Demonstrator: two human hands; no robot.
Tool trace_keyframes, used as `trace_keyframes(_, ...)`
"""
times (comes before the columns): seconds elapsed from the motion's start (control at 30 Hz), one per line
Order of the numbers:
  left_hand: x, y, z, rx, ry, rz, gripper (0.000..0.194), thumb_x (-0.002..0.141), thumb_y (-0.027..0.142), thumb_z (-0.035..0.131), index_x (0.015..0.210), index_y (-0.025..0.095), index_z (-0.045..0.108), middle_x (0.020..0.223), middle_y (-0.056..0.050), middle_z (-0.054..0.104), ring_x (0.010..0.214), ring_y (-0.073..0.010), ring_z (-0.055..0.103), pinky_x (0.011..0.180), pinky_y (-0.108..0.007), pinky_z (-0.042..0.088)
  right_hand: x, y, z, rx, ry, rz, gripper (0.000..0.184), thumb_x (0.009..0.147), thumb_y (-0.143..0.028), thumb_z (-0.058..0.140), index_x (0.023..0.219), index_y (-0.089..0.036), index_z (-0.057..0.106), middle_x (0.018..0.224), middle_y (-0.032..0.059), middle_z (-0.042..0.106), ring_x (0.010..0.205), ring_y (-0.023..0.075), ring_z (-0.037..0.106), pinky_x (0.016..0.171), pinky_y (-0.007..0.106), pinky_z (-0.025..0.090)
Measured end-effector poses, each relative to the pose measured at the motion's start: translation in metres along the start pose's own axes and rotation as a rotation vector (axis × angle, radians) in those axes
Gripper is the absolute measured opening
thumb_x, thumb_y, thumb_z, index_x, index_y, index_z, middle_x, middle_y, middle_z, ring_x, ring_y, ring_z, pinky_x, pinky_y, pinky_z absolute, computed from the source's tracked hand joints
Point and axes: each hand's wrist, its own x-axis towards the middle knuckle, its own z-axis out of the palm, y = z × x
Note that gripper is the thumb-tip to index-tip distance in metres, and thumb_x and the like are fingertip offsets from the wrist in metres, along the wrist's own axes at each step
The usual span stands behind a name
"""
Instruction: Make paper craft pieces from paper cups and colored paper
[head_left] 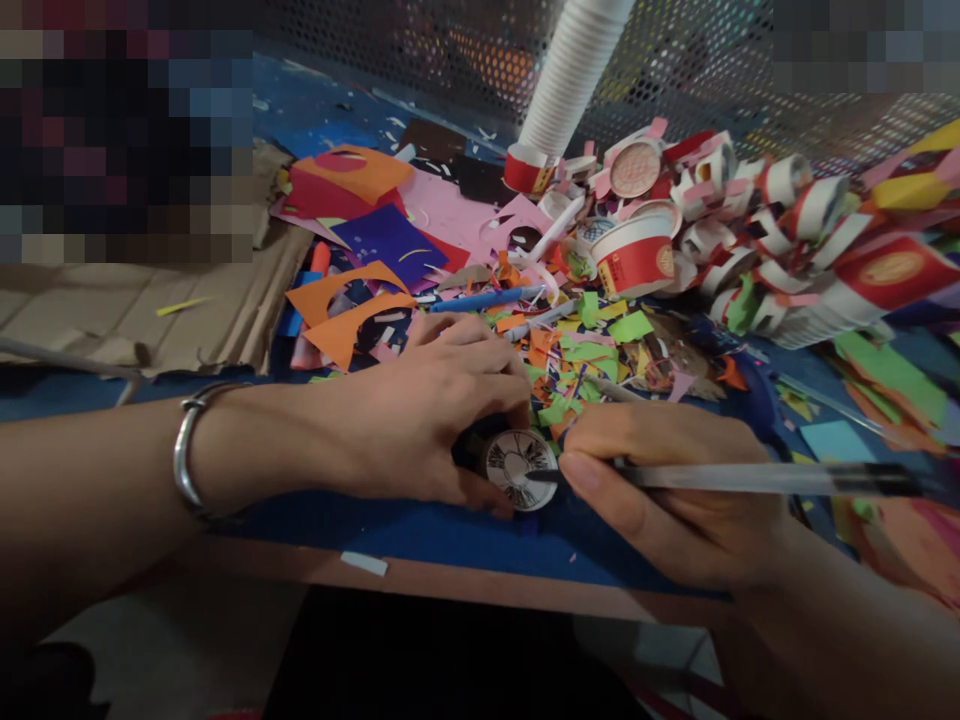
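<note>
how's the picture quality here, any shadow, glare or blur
Head view: dim overall, darkest below the table edge; head view: glints on the bracelet, shadow between the left hand and disc; head view: the pen's rear end is blurred, scraps at far right look smeared; head view: top corners are pixelated, hiding what is there.

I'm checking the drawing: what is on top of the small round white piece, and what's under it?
Black lines surround a plain centre on the white piece, with the tip of the pen in the right hand over it. Whatever lies beneath is hidden.
</note>
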Motion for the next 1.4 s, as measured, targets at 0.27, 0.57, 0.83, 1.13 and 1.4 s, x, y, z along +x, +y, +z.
trace_keyframes(0.27,0.001,0.001,-0.0026,-0.028,-0.019,0.016,0.035,0.078,0.049,0.079,0.098,0.022,0.069,0.109,-0.005,0.067,0.106,-0.0276,0.053,0.096,-0.043,0.034,0.004,0.0009,0.0057,-0.014,-0.001,-0.037,0.012,0.095,-0.013,0.055,0.087,-0.021,0.059,0.072,-0.0011,0.069,0.063,0.0118,0.065,0.061,0.023,0.05)
trace_keyframes(0.57,0.0008,-0.0003,-0.0003,-0.002,-0.002,0.0,0.039,0.073,0.05,0.082,0.094,0.02,0.069,0.111,-0.007,0.066,0.108,-0.029,0.053,0.096,-0.044,0.035,-0.0001,0.0051,0.0008,-0.073,0.03,-0.021,0.012,0.094,-0.013,0.055,0.085,-0.021,0.059,0.067,-0.0011,0.067,0.058,0.0121,0.063,0.056,0.025,0.047)
trace_keyframes(0.83,0.0,-0.0003,-0.0009,0.021,-0.003,0.013,0.037,0.076,0.052,0.08,0.096,0.023,0.07,0.114,-0.007,0.066,0.111,-0.0296,0.053,0.099,-0.046,0.033,0.0022,-0.001,0.0026,0.026,-0.014,-0.011,0.013,0.094,-0.012,0.054,0.086,-0.022,0.058,0.067,-0.0022,0.066,0.057,0.0115,0.062,0.056,0.024,0.049)
trace_keyframes(1.13,-0.0002,-0.0016,0.0017,0.037,0.015,0.013,0.043,0.072,0.054,0.083,0.097,0.02,0.071,0.114,-0.008,0.066,0.111,-0.0313,0.052,0.098,-0.047,0.033,0.0013,0.0072,0.0021,-0.074,0.043,-0.029,0.011,0.093,-0.012,0.056,0.086,-0.02,0.058,0.069,-0.0007,0.067,0.058,0.012,0.063,0.055,0.024,0.047)
trace_keyframes(1.4,-0.001,-0.0003,0.0002,0.022,0.013,0.014,0.039,0.074,0.052,0.082,0.098,0.022,0.07,0.115,-0.008,0.067,0.113,-0.0309,0.052,0.1,-0.047,0.033,0.002,0.001,0.0032,-0.002,-0.01,-0.009,0.012,0.094,-0.014,0.055,0.085,-0.022,0.058,0.066,-0.0013,0.067,0.056,0.0126,0.063,0.055,0.025,0.048)
